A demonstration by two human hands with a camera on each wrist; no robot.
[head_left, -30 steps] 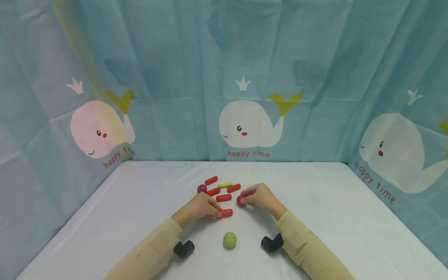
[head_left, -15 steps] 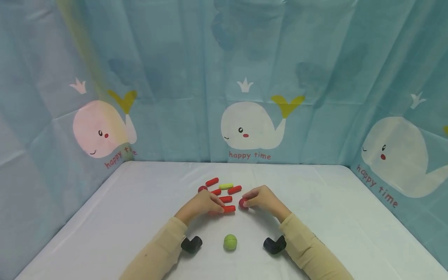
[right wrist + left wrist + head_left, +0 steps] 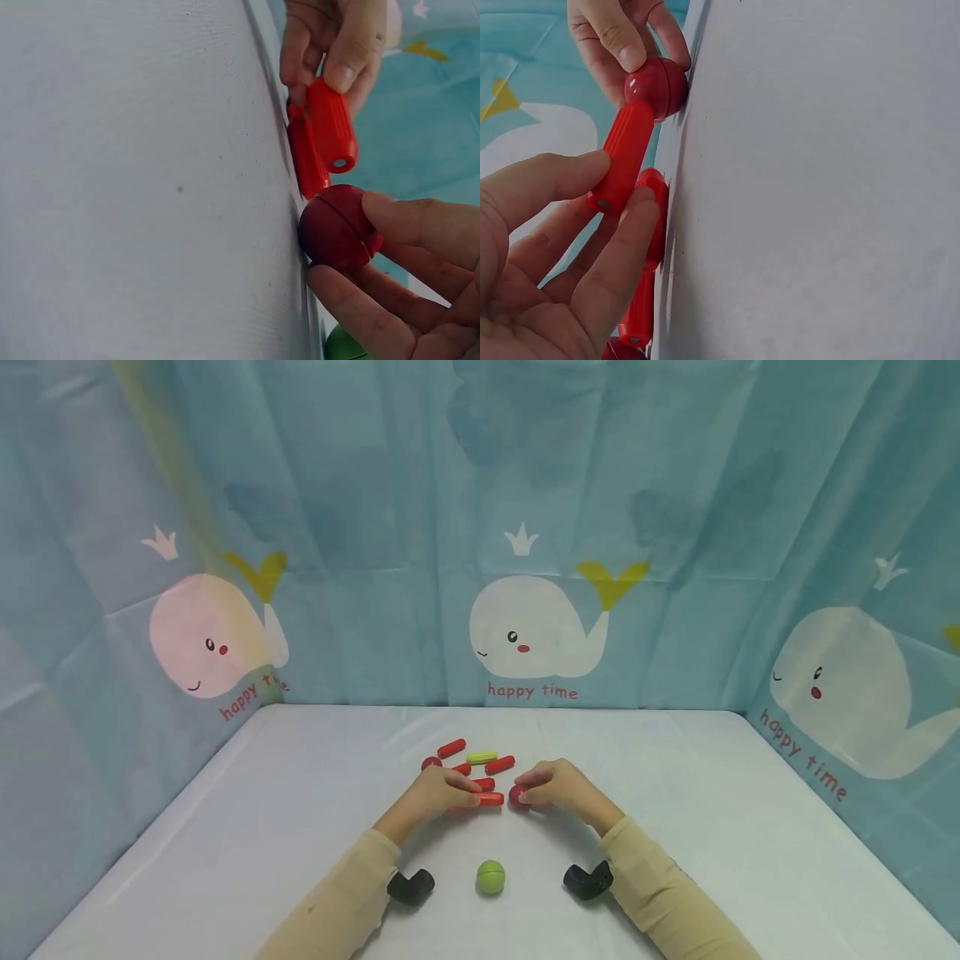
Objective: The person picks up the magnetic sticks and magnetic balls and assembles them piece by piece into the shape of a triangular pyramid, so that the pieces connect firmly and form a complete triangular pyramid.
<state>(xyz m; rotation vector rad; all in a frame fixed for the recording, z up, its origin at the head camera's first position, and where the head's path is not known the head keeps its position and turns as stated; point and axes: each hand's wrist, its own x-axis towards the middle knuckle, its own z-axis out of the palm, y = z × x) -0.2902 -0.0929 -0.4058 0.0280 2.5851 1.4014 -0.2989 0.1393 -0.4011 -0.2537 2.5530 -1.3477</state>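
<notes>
My left hand (image 3: 431, 797) pinches a red magnetic rod (image 3: 626, 154) between thumb and fingers, one metal-tipped end facing the left wrist camera. A dark red ball (image 3: 337, 227) with a seam round it is held between the thumb and fingers of my right hand (image 3: 562, 789), low over the table. In the head view the rod's far end lies just left of the ball, a small gap apart. More red rods (image 3: 486, 784) lie right behind the left hand, which partly hides them.
Beyond the hands lie another red rod (image 3: 452, 748), a yellow-green rod (image 3: 482, 758) and a second red ball (image 3: 431, 762). A green ball (image 3: 491, 877) sits between the forearms on the white table (image 3: 187, 843). A whale-print curtain (image 3: 375, 568) surrounds the table.
My left hand has moved slightly away from me and to the right, carrying the red rod closer to the ball. The right hand with its ball has barely shifted.
</notes>
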